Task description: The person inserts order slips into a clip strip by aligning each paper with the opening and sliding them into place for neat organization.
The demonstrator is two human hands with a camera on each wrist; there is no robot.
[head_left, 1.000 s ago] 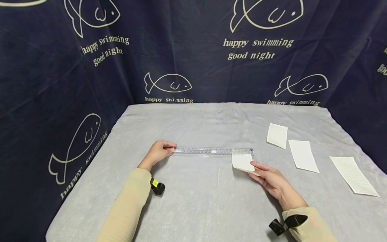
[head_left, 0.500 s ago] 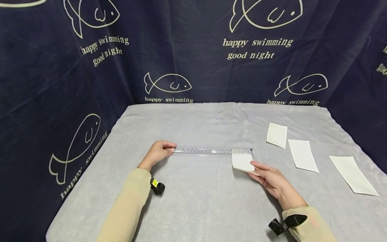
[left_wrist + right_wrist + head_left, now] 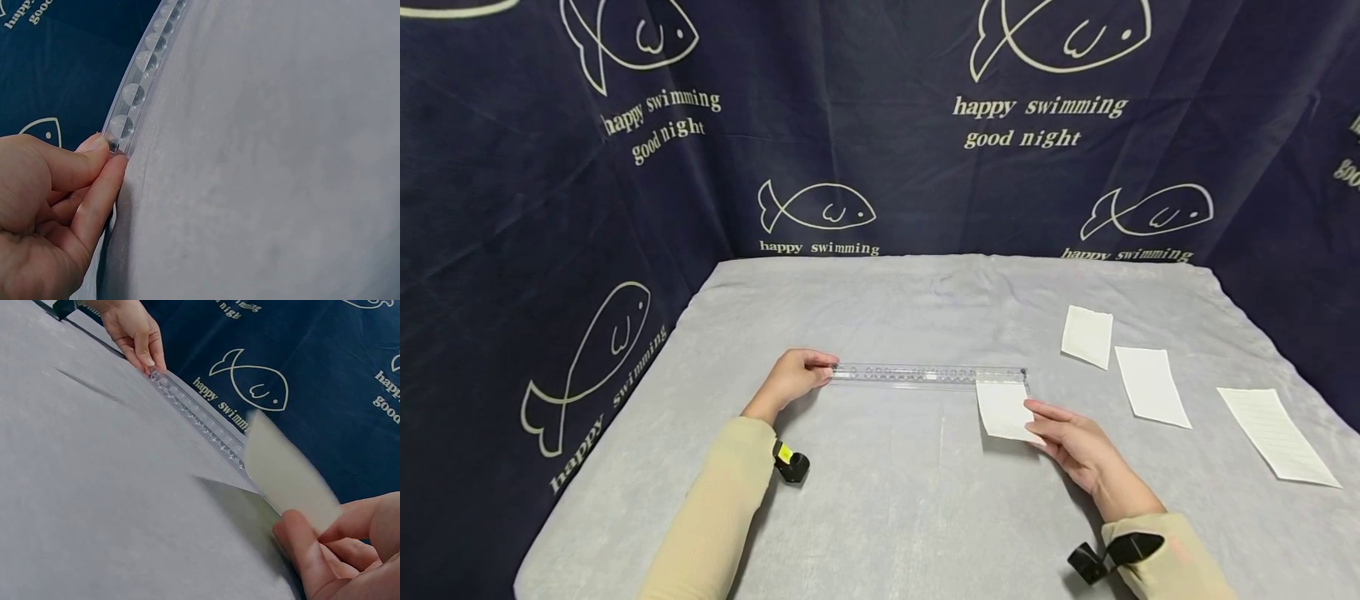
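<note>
At centre left of the head view, the left hand [image 3: 792, 382] pinches one end of a clear plastic strip [image 3: 910, 374] reaching to centre right. There a white paper slip [image 3: 1002, 410] overlaps its far end, over or under unclear, gripped by the right hand [image 3: 1086, 450]; this piece looks unfinished, not yet laid aside. Farther right, a short slip [image 3: 1087, 337], a longer slip [image 3: 1153, 387] and a faintly lined slip [image 3: 1279, 436] lie apart, seemingly done.
</note>
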